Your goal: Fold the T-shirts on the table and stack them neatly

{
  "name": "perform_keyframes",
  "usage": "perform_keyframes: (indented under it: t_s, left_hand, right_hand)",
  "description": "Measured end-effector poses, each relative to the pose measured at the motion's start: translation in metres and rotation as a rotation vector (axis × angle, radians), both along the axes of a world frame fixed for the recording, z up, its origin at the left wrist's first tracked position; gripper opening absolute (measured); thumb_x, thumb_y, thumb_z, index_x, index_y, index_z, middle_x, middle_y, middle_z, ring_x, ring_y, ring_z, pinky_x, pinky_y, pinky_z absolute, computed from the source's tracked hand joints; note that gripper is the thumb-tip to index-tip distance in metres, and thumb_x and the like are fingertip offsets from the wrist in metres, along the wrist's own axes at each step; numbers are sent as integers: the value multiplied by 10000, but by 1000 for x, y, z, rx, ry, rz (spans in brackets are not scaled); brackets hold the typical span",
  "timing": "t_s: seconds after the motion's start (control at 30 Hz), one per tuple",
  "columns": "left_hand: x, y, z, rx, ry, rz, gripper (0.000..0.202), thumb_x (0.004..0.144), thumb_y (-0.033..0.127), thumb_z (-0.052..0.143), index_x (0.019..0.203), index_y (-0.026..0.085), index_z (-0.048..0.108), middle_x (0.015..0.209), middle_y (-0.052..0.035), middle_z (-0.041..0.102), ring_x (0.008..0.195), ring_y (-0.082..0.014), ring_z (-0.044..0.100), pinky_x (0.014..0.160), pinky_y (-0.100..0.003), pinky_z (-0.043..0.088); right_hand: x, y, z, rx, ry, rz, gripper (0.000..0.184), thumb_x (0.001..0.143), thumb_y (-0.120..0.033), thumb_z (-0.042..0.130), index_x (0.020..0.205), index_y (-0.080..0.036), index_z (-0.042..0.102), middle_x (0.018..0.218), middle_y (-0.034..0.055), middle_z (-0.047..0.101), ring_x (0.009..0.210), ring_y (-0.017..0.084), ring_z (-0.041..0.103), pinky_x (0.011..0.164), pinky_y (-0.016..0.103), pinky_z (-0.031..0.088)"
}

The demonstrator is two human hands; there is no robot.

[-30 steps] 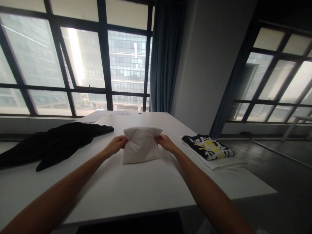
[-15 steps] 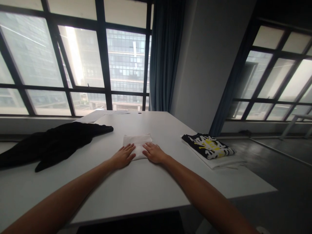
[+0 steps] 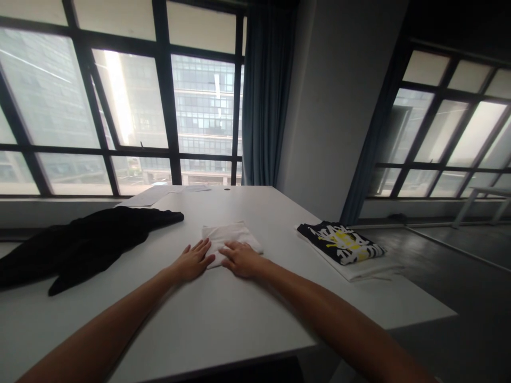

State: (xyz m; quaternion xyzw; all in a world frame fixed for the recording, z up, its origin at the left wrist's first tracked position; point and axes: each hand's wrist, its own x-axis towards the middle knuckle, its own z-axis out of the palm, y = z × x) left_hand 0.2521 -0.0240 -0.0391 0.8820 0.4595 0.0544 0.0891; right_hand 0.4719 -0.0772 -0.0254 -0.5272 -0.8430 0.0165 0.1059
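A small folded white cloth (image 3: 229, 235) lies flat on the white table (image 3: 223, 314), a little beyond the middle. My left hand (image 3: 193, 261) rests palm down at the cloth's near left corner, fingers stretched out and apart. My right hand (image 3: 240, 258) lies flat on the cloth's near edge, fingers extended toward the left hand. Neither hand grips anything.
A crumpled black garment (image 3: 85, 236) sprawls on the table's left side. A folded stack with a black, white and yellow printed shirt (image 3: 343, 246) on top sits at the right edge. Papers (image 3: 149, 196) lie at the far edge by the windows.
One second ago both hands held the white cloth up by its top corners. They laid it flat, folded smaller, and now press on its near edge; the right hand has slid left.
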Motion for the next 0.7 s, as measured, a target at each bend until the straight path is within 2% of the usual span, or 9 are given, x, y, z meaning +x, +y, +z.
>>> perform_keyframes:
  t_s: [0.07, 0.17, 0.27, 0.37, 0.43, 0.5, 0.6, 0.7]
  left_hand:
    - [-3, 4, -1, 21, -4, 15, 747, 967, 569, 169, 1564, 121, 210, 1632, -104, 133, 1510, -253, 118, 1196, -523, 124]
    - [-9, 7, -3, 24, -2, 22, 719, 973, 550, 168, 1556, 136, 246, 1629, -102, 156, 1507, -259, 133, 1190, -537, 148]
    - [-11, 6, -5, 14, 15, 12, 694, 975, 547, 183, 1535, 159, 316, 1620, -92, 200, 1504, -264, 141, 1190, -543, 148]
    - [-10, 4, -4, 16, 28, 16, 687, 977, 551, 193, 1527, 165, 338, 1617, -84, 209, 1504, -267, 134, 1193, -546, 142]
    - [-8, 2, -2, 23, 32, 23, 678, 979, 549, 209, 1526, 173, 342, 1615, -81, 217, 1503, -265, 140, 1194, -544, 145]
    - [-5, 0, -1, 29, 38, 34, 663, 980, 543, 226, 1523, 184, 350, 1612, -79, 227, 1501, -264, 150, 1194, -542, 150]
    - [-4, -1, -1, 37, 45, 42, 651, 981, 538, 240, 1519, 193, 363, 1609, -76, 243, 1498, -271, 165, 1191, -549, 162]
    - [-4, 1, -2, 44, 37, 46, 650, 981, 542, 250, 1515, 193, 372, 1605, -78, 259, 1496, -278, 179, 1190, -552, 168]
  right_hand:
    - [3, 14, -1, -7, -17, -28, 472, 977, -435, 397, 1418, -300, 498, 1516, 87, 440, 1375, 295, 397, 1107, 570, 294]
    - [28, 46, -1, -20, -36, -132, 421, 971, -353, 409, 1367, -315, 547, 1468, 59, 501, 1325, 272, 453, 1073, 542, 341]
    - [68, 80, -1, -34, -82, -302, 426, 971, -322, 404, 1377, -323, 535, 1489, 54, 478, 1334, 276, 433, 1060, 532, 343]
    - [114, 103, 2, 2, -217, -481, 425, 964, -245, 396, 1349, -310, 565, 1476, 82, 484, 1366, 303, 376, 1087, 584, 243]
    - [142, 111, 5, 21, -286, -601, 410, 945, -180, 402, 1275, -280, 623, 1417, 108, 531, 1334, 276, 411, 1106, 548, 198]
    - [164, 117, 8, 15, -293, -695, 409, 910, -125, 417, 1232, -213, 653, 1346, 169, 566, 1275, 303, 467, 1085, 577, 203]
    - [179, 129, 10, -24, -262, -745, 449, 862, -135, 489, 1284, -209, 620, 1352, 188, 555, 1220, 327, 522, 1035, 593, 290]
    - [181, 144, 9, -90, -205, -708, 496, 840, -195, 535, 1323, -290, 594, 1379, 129, 561, 1194, 281, 564, 1003, 499, 391]
